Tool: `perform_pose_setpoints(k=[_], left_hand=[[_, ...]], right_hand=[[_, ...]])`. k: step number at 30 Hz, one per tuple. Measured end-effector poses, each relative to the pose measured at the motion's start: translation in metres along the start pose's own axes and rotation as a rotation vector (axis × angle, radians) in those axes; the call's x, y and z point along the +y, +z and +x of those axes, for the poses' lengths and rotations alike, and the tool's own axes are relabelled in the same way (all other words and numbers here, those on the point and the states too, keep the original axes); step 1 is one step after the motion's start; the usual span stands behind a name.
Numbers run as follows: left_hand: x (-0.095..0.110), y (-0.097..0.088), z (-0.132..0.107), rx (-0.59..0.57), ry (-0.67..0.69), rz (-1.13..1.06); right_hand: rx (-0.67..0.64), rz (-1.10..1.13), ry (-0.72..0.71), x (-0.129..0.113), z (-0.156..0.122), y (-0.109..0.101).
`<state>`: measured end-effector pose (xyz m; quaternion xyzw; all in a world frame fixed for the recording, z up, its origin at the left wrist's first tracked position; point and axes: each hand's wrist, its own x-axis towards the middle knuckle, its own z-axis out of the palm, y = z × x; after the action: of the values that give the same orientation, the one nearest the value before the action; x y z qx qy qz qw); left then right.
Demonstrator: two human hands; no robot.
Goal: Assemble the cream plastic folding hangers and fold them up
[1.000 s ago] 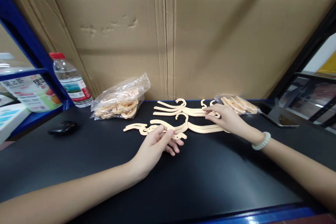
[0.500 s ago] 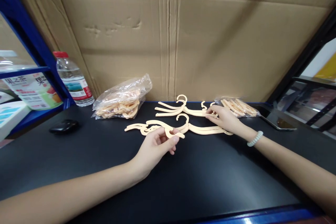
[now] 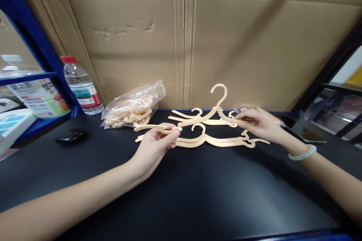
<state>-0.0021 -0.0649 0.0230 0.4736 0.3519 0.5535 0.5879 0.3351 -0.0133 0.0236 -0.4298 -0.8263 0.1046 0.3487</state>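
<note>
Head camera shows the cream hanger (image 3: 217,109) raised between my two hands, above the others, its hook upright and its two arms sloping down to either side. My right hand (image 3: 259,123) reaches in from the right, palm down, its grip pinching the end of the hanger's right arm between thumb and fingers. My left hand (image 3: 156,145) comes up from the lower left, wrist low, thumb laid along the top, its grip pinching a loose curved piece (image 3: 149,127). That piece runs out leftward past my knuckles, and its other end peeks out at my thumb tip, just beside the free end of the hanger's left arm; whether the two touch, I cannot tell.

Nearer hangers (image 3: 224,141) lie flat below on the black surface (image 3: 198,196), their left part behind my left hand. Farther hangers (image 3: 212,122) lie partly covered by the raised one, so I cannot count them. My right hand hides much of the right bag (image 3: 275,119), and my curled lower fingers are hard to make out. Outward stand a fuller left bag (image 3: 130,107), a mouse (image 3: 71,136) and a red-capped bottle (image 3: 83,88). Both forearms are cut off by the frame.
</note>
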Motion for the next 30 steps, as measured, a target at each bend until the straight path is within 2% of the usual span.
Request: perform_pose_setpoints(k=[8, 13, 20, 25, 30], left_hand=[[-0.001, -0.01, 0.009, -0.067, 0.019, -0.032], [0.0, -0.012, 0.011, -0.104, -0.027, -0.131], [0.0, -0.009, 0.007, -0.183, -0.09, -0.135], [-0.001, -0.006, 0.005, -0.169, -0.121, -0.171], [-0.001, -0.005, 0.005, -0.101, -0.153, -0.187]], right_hand=[[0.012, 0.052, -0.039, -0.006, -0.002, -0.002], [0.048, 0.064, -0.048, -0.009, -0.002, -0.003], [0.058, 0.002, -0.089, -0.011, -0.003, -0.004], [0.053, -0.026, -0.11, -0.012, -0.003, -0.004], [0.053, -0.045, -0.163, -0.013, -0.003, -0.005]])
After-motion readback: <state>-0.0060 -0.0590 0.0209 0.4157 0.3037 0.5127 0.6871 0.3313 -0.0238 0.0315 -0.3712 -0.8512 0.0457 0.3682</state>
